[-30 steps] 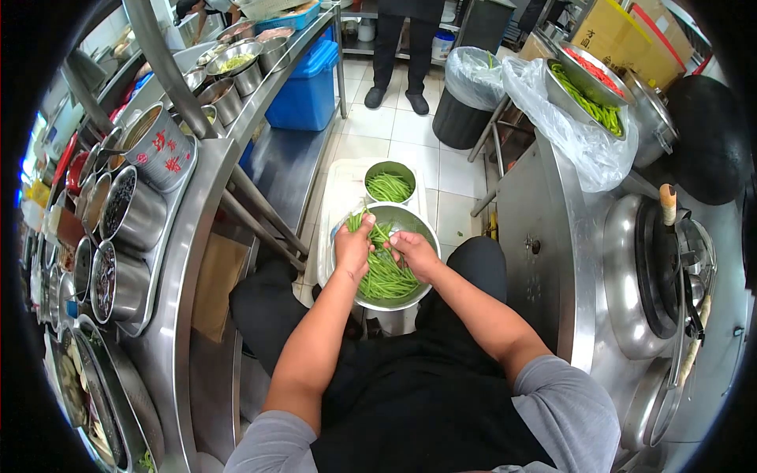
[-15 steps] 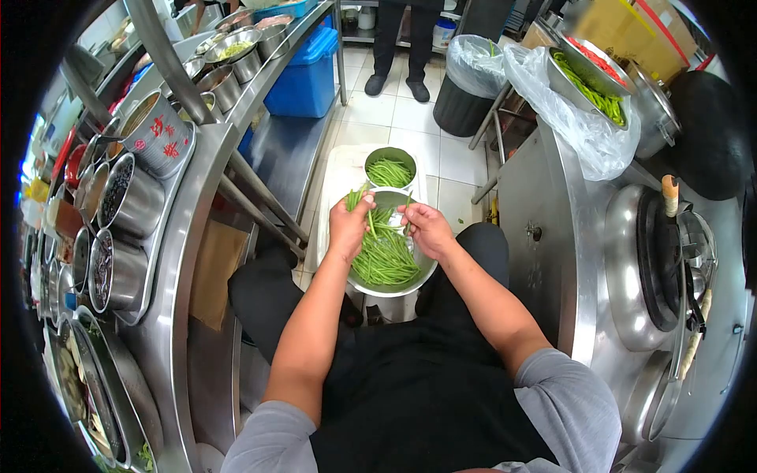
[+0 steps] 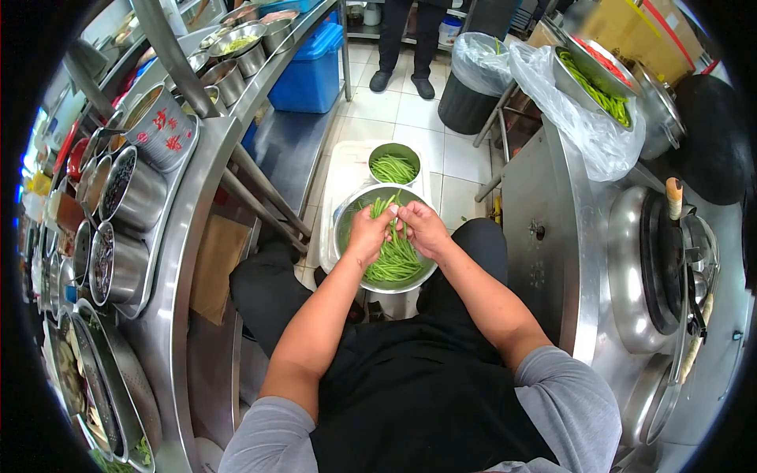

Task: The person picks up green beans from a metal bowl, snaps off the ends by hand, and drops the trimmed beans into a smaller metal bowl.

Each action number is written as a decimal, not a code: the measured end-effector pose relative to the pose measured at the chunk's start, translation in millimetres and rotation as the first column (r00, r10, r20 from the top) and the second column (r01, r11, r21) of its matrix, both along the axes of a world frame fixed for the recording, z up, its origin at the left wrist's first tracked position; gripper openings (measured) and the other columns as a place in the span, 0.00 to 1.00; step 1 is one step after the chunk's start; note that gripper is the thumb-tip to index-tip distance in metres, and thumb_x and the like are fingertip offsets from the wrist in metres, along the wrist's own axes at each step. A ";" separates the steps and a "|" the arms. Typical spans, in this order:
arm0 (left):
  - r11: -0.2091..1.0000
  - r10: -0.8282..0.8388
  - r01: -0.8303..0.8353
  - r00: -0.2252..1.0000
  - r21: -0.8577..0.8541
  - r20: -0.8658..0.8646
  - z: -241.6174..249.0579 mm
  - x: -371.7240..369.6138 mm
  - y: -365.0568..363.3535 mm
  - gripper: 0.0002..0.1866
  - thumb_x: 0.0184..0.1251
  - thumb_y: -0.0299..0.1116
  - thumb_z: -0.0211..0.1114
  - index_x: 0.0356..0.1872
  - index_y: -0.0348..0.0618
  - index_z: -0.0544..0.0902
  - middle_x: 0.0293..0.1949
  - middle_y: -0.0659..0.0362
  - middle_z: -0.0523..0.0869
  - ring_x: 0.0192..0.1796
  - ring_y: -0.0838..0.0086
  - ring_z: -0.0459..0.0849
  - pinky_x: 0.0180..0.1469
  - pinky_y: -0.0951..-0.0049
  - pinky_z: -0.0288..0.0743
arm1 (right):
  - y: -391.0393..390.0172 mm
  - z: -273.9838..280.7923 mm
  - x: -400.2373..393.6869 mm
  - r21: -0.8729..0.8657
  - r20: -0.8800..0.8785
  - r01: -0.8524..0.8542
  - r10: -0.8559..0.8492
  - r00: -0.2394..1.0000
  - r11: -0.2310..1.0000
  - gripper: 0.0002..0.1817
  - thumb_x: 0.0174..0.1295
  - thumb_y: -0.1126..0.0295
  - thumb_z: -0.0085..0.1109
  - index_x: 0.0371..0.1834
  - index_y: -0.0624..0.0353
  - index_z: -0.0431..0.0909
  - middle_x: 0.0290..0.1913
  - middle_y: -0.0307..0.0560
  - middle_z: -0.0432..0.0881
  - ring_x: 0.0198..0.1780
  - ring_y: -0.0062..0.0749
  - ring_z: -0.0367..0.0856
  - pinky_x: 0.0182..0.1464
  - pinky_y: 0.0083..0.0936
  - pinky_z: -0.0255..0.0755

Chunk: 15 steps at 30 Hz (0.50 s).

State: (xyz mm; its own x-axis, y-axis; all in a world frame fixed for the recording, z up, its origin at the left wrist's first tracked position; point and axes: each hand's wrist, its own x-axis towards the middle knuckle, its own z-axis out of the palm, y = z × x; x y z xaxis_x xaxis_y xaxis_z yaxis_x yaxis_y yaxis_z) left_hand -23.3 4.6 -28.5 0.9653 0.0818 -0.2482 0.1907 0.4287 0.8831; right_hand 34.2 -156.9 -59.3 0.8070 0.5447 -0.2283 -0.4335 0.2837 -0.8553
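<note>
A large metal bowl [image 3: 430,272] holds a heap of long green beans [image 3: 392,264] between my knees. Above it, my left hand [image 3: 371,236] is closed around a small bunch of green beans whose tips stick up past the thumb. My right hand [image 3: 423,229] meets it at the fingertips, pinched on the beans; how many it grips is hidden by the fingers. Just beyond the bowl stands a smaller metal pot [image 3: 377,150] with shorter bean pieces [image 3: 393,168] inside. Both vessels rest on a white board or lid [image 3: 344,165].
Steel counters flank me, the left one [image 3: 206,169] crowded with metal pots of ingredients. To the right are a wok [image 3: 631,268] and a bowl of green peppers [image 3: 595,91]. A person's legs [image 3: 410,47] stand ahead, near a lined bin [image 3: 473,87].
My right hand has moved left and my left hand slightly right, so they now meet over the bowl. The view has shifted slightly.
</note>
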 end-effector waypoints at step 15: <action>0.892 -0.032 -0.041 0.987 0.449 0.155 -7.7 8.2 10.3 0.08 0.75 0.32 0.68 0.45 0.37 0.88 0.36 0.62 0.91 0.34 0.79 0.85 0.39 0.74 0.78 | -11.3 15.3 10.8 -0.167 0.234 0.166 -0.125 0.964 0.972 0.12 0.72 0.72 0.67 0.55 0.61 0.82 0.39 0.36 0.84 0.34 0.16 0.77 0.37 0.20 0.75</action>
State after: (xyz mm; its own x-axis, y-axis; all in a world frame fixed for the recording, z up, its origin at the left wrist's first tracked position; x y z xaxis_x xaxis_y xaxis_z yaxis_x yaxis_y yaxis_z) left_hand -15.2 14.9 -36.2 0.9876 0.1535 -0.0317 0.0354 -0.0212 0.9991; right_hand 45.0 -168.2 -44.0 0.9157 0.3832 -0.1212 -0.1945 0.1586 -0.9680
